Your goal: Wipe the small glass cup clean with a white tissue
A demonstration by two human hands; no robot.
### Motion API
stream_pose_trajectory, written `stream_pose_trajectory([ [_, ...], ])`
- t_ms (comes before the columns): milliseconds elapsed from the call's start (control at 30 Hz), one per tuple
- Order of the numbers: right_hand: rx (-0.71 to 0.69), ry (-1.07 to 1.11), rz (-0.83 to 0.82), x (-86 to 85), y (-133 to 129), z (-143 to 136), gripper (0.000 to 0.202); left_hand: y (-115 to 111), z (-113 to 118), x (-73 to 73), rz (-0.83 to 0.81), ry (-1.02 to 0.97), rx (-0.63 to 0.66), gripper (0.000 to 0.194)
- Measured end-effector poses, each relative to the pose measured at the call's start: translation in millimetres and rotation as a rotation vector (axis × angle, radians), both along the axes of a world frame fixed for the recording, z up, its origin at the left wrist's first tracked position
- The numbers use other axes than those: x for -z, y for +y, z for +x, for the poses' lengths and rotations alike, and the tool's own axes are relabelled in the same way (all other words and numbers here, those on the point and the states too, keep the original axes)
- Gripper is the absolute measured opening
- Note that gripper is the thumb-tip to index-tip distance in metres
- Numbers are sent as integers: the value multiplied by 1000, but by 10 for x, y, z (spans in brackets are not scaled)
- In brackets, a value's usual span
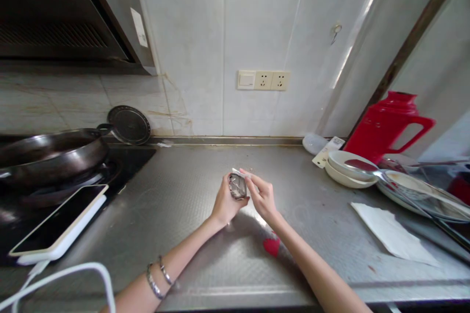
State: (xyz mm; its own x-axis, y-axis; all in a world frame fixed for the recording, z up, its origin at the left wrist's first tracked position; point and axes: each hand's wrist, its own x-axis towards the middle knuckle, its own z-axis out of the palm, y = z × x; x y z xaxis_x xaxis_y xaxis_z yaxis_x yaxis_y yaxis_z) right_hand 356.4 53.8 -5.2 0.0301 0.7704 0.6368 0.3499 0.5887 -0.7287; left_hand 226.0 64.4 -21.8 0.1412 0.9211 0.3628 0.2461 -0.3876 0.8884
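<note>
Here, the small object [238, 187] sits in the left hand [224, 204] — upper part.

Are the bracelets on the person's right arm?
No, both bracelets circle the left forearm, while the visible part of the right forearm is bare.

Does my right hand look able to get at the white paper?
Probably yes: the white paper lies uncovered, with flat steel counter between it and your right hand. That hand seems to pinch a white scrap by the clear container in your left hand, so it may need freeing first.
</note>
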Motion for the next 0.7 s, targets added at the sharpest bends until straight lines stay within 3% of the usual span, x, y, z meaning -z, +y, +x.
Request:
stream_pose_trajectory([
  [200, -69, -171, 249, -54, -37, -8, 26, 108, -55, 43, 21, -59, 24, 67],
  [433, 245, -9, 180, -142, -10, -4, 32, 82, -57, 68, 88, 143, -17, 75],
  [600, 38, -101, 102, -109, 11, -4, 31, 52, -62, 81, 100, 229, -7, 72],
  [700, -33, -153, 138, -74, 0, -8, 29, 72, -76, 102, 73, 233, -14, 65],
])
